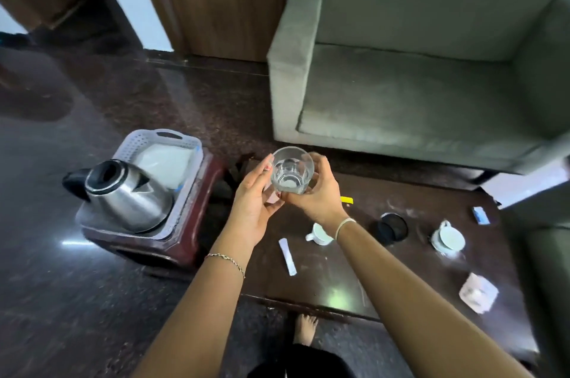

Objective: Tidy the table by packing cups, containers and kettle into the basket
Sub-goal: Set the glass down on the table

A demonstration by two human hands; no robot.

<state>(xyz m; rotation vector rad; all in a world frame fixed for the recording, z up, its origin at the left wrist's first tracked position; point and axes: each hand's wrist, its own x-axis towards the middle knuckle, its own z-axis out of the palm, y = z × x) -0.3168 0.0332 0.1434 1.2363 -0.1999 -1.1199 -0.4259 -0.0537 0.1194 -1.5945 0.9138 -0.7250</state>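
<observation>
A clear drinking glass point(291, 170) is held upright in the air above the table's left end. My right hand point(317, 192) grips it from the right and below. My left hand point(254, 200) is beside it on the left, fingers spread, its thumb touching the rim. A pale plastic basket point(172, 138) stands on a dark red stool to the left. In it sits a steel kettle point(126, 194) with a black handle, next to a white bag. On the dark table point(339, 272) remain a white cup point(320, 234), a cup on a saucer point(448, 238) and a black round container point(391, 228).
A white sachet point(287, 257), a yellow packet point(347, 200), a blue-white packet point(481, 215) and a pink-white packet point(478, 292) lie on the table. A grey sofa point(416, 69) stands behind it. My bare foot point(305, 328) is at the table's front edge.
</observation>
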